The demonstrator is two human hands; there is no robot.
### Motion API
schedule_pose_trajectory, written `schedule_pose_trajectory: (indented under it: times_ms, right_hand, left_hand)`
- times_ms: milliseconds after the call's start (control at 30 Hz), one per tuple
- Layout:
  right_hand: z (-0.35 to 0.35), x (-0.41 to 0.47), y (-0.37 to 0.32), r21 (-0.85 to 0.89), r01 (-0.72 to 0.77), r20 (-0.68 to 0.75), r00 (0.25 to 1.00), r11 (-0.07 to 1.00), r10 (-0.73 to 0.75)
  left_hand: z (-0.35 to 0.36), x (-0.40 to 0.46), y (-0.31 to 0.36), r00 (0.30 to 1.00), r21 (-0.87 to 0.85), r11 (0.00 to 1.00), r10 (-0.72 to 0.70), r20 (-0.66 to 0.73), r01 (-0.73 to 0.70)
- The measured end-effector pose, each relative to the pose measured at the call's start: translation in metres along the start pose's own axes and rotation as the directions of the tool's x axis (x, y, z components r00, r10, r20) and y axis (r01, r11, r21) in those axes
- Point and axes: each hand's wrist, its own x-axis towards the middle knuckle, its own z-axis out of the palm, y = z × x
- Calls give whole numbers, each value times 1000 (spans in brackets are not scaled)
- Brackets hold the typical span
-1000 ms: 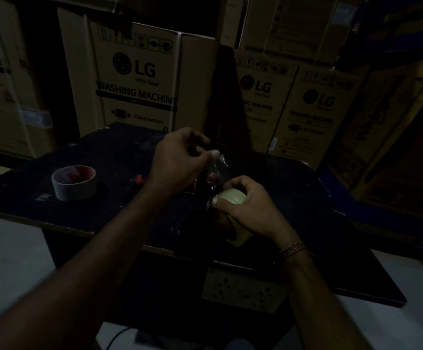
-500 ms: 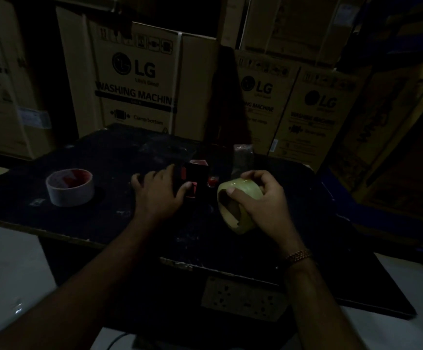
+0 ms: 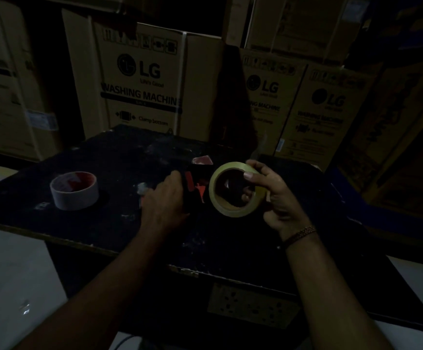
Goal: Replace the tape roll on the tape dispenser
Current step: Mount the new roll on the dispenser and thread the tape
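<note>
Yellowish tape roll [image 3: 233, 189] held upright in right hand [image 3: 278, 203]; left hand [image 3: 163, 205] apparently grips dark dispenser [image 3: 195, 184].

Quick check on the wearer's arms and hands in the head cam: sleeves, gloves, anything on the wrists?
Both forearms are bare as far up as the frame shows: no sleeves in view, no gloves. The right hand has a beaded, gold-toned bracelet around its wrist. The left hand shows no watch, band or ring. The scene is very dim, so finer marks cannot be made out.

Pale yellow tape roll [image 3: 233, 190] (black table [image 3: 104, 223])
</note>
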Motion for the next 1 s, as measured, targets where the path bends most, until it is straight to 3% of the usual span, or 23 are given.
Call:
schedule_pose_trajectory:
  times_ms: [133,300,500,767,1000]
  right_hand:
    - [-5,4,0,93,-101,123,988,991,89]
    - [-5,26,10,22,-184,135,974,983,180]
    - [-14,34,13,-134,-130,67,988,982,140]
    - [-20,31,17,-94,-85,53,994,992,90]
    - [-15,33,27,-155,-46,-144,989,987,23]
  left_hand:
    - [3,3,-2,998,-59,998,25,54,-22]
    - [4,7,-3,992,21,997,68,108,-71]
    - [7,6,-1,997,-21,997,71,24,-70]
    - [7,6,-2,995,-62,994,96,22,-94]
    - [8,3,-2,994,-42,993,110,4,-109]
